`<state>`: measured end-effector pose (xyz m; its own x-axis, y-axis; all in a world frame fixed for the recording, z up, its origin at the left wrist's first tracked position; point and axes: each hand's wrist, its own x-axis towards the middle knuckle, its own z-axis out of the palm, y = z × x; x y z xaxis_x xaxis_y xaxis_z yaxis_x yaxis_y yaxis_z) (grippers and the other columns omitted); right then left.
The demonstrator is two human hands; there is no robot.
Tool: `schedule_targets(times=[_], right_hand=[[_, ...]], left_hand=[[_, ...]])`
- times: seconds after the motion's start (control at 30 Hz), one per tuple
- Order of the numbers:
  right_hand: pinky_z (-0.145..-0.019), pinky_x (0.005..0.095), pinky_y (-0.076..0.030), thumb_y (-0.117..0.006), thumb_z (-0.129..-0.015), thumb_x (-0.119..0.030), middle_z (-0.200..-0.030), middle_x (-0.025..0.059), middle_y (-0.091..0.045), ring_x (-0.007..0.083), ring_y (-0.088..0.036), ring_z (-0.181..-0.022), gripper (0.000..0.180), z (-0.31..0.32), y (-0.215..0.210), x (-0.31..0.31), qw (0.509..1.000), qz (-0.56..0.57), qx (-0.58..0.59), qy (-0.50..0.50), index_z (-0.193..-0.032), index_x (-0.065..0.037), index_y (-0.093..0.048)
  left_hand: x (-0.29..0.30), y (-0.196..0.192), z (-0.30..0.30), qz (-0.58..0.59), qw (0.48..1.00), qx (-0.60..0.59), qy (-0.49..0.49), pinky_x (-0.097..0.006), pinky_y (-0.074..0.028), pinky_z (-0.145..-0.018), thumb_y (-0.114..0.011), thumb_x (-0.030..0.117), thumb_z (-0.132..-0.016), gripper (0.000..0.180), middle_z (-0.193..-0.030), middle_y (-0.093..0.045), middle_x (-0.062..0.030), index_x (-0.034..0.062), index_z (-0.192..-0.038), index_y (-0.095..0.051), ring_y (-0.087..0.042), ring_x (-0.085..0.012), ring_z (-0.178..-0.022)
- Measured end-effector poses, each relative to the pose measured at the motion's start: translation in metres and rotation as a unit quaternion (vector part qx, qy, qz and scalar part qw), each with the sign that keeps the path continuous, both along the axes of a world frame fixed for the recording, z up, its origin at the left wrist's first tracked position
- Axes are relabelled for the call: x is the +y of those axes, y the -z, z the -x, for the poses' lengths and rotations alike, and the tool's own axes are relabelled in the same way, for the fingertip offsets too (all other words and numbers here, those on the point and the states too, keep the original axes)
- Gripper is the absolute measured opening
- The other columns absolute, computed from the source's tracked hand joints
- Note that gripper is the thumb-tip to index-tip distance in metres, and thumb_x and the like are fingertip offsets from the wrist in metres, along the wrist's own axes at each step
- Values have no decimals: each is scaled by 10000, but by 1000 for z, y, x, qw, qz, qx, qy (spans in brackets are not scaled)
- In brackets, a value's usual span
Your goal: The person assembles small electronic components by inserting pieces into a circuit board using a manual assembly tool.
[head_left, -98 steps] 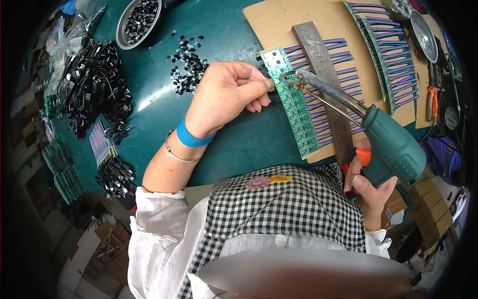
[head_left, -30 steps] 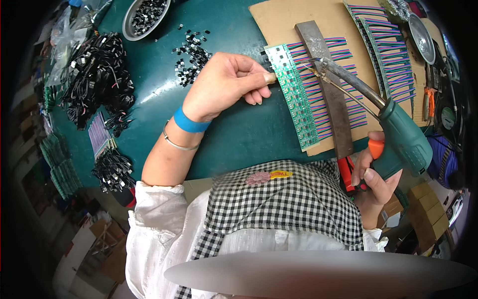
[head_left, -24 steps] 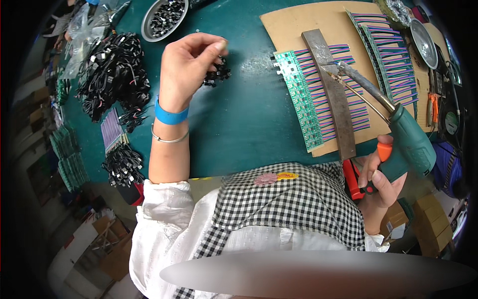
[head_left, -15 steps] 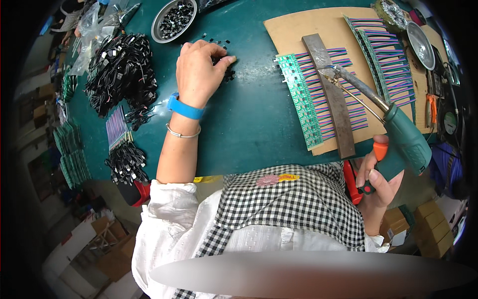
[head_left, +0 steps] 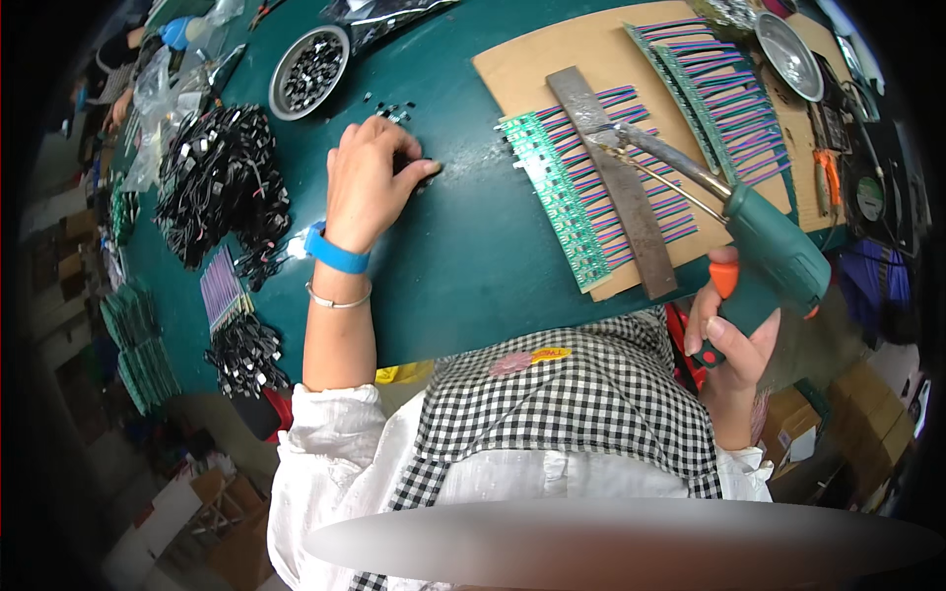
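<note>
My left hand (head_left: 367, 187) rests low over the green table with its fingers curled in and the thumb reaching out. Small dark parts show beside the thumb tip; what the fingers hold is hidden. A few tiny black pieces (head_left: 394, 110) lie just beyond the knuckles. My right hand (head_left: 734, 340) is wrapped round the handle of a green soldering gun (head_left: 778, 251) with an orange trigger. Its metal tip points left, over a flat metal bar (head_left: 621, 187). That bar lies across the coloured wires of a strip of green circuit boards (head_left: 557, 202).
Brown cardboard (head_left: 512, 69) lies under the boards; a second wired board strip (head_left: 680, 98) is farther right. A bowl of black parts (head_left: 309, 73) stands at the back. Black cables (head_left: 222, 182) are heaped on the left. Orange-handled pliers (head_left: 828, 177) and a metal dish (head_left: 788, 56) sit at right.
The whole view has shifted, so table things appear farther left. My left hand has drawn slightly nearer to me, away from the loose black pieces. My right hand keeps its grip on the soldering gun.
</note>
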<state>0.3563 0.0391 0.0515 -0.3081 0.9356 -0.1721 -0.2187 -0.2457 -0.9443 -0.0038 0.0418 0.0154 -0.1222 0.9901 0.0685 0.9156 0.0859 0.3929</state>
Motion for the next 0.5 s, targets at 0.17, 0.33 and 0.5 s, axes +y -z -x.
schedule_targets(times=[0.17, 0.33, 0.5], right_hand=[[-416, 226, -404, -618, -667, -89, -635, 103, -506, 149, -495, -438, 595, 4, -4, 1, 1000, 14, -12, 18, -1176, 125, -396], [-421, 262, -464, -595, -683, 3, -1157, 216, -494, 176, -535, -507, 532, 2, -1, 4, 999, 1, 37, 2, -1163, 122, -398], [-432, 253, -472, -608, -699, 4, -1181, 207, -499, 165, -552, -522, 499, 0, 5, 6, 998, -5, 53, -19, -1150, 121, -429]], left_hand=[[-1, -2, 1, 33, 999, 19, 30, -383, -372, -675, -696, 153, -715, 147, -793, -555, -64, 68, -690, -578, -506, -275, -807], [-4, -9, -5, 17, 999, 27, 19, -387, -360, -686, -692, 139, -715, 140, -810, -556, -66, 65, -739, -575, -499, -272, -814], [-7, -15, -9, 50, 997, 36, 50, -365, -334, -706, -743, 112, -633, 177, -783, -556, -39, 76, -730, -599, -487, -244, -812]])
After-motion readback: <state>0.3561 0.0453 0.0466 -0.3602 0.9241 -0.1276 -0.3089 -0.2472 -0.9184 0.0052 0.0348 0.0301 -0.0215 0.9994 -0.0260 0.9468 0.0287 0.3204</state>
